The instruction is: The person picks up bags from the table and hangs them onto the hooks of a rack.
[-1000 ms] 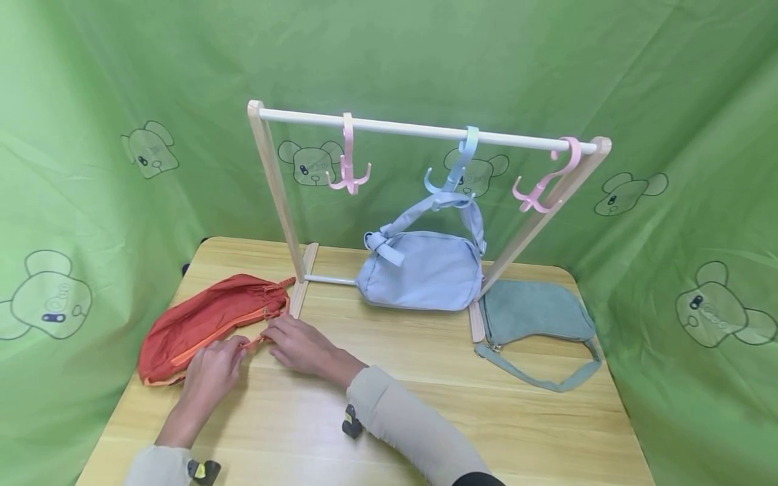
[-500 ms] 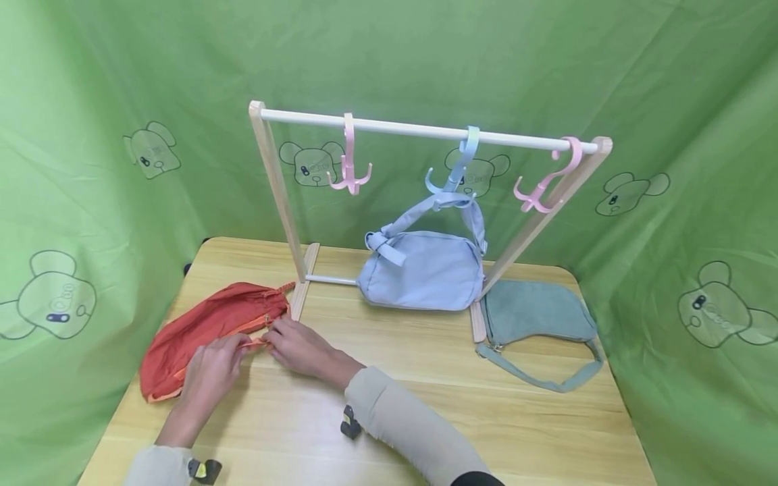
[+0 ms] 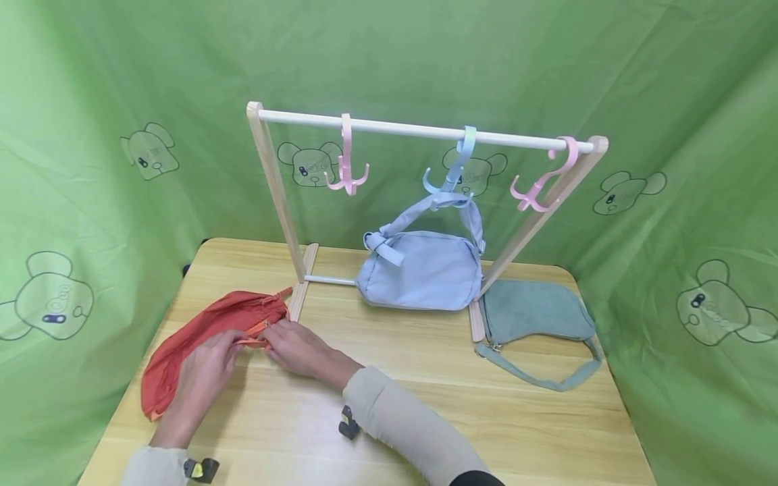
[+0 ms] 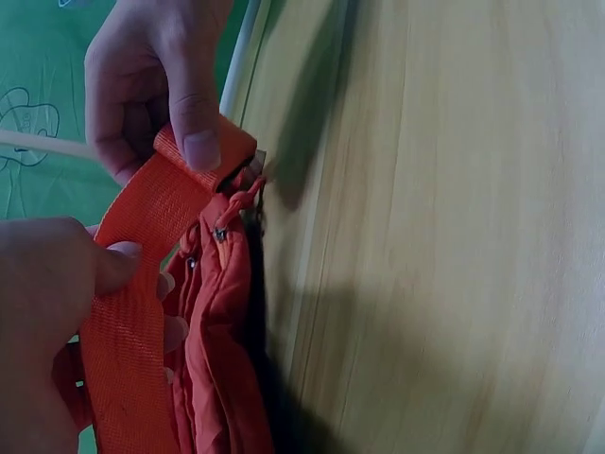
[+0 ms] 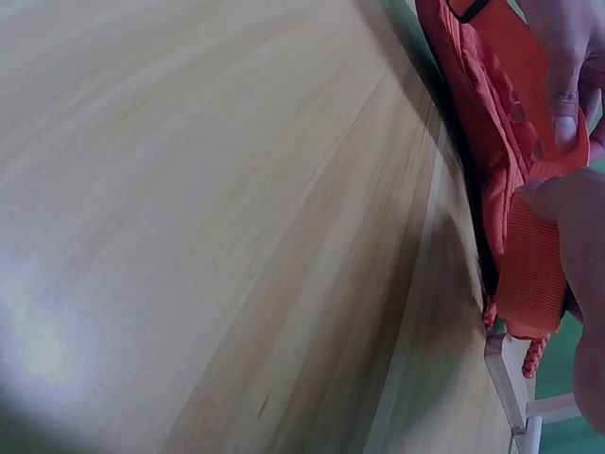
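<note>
A red bag point(image 3: 203, 327) lies at the table's left, its right end by the rack's left foot. Its orange webbing strap point(image 4: 132, 369) runs between both hands. My left hand point(image 3: 206, 368) pinches the strap, thumb on the front and fingertips showing behind it in the left wrist view. With thumb and curled fingers, my right hand point(image 3: 298, 345) grips the strap where it folds over near the bag's end. Red zipper pulls point(image 4: 248, 194) hang just beside that fold. The left hand and forearm cover part of the bag in the head view.
A wooden rack with a white bar point(image 3: 407, 128) stands at the back. It carries a pink hook point(image 3: 346, 162), a blue hook point(image 3: 452, 165) holding a light blue bag point(image 3: 422, 270), and another pink hook point(image 3: 541, 182). A green bag point(image 3: 537, 310) lies at the right.
The red bag's body has sunk and slid toward the front edge, its left end lower now. Both hands keep the strap and have barely moved, the left shifting slightly left.
</note>
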A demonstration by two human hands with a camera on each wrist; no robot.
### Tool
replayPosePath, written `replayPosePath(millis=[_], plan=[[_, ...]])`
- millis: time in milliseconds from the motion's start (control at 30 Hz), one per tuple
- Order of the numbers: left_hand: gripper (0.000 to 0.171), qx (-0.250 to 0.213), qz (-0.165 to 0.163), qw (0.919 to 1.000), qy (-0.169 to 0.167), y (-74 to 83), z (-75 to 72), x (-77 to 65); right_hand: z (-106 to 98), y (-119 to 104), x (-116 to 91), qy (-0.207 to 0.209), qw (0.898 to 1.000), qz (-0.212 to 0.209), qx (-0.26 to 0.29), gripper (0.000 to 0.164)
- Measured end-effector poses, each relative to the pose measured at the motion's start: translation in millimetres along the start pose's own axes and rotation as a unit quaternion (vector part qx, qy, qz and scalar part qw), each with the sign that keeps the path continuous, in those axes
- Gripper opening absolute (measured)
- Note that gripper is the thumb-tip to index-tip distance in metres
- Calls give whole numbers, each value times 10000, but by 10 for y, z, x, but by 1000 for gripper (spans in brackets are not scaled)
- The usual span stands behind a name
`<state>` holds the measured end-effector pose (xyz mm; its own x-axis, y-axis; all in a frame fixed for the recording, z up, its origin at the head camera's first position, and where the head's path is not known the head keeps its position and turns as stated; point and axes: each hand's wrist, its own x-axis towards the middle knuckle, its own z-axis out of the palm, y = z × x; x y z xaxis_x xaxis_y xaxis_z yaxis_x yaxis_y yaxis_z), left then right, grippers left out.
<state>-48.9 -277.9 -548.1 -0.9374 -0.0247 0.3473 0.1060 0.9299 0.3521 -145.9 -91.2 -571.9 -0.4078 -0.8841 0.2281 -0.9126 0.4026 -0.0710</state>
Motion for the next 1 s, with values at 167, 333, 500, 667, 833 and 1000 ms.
replayPosePath(millis=[167, 333, 500, 667, 833, 1000], plan=[[18, -49, -129, 9999, 64, -19, -26, 1, -55, -22, 10, -22, 9997, 179, 183, 19], [17, -133, -202, 9995, 207, -39, -61, -1, -95, -34, 33, 20, 9995, 261, 157, 26], [18, -160, -258, 9991, 304, -49, -116, 13, -138, -33, 41, -87, 9991, 399, 130, 30], [17, -109, -308, 9992, 218, -48, -166, 42, -167, -19, 19, 150, 9990, 429, 53, 27], [19, -89, -425, 9989, 169, -32, -232, 67, -204, 4, 9, 287, 9990, 350, 70, 25], [19, -158, -526, 9984, 119, -9, -286, 86, -292, 25, -14, 35, 9978, 544, 385, 28]])
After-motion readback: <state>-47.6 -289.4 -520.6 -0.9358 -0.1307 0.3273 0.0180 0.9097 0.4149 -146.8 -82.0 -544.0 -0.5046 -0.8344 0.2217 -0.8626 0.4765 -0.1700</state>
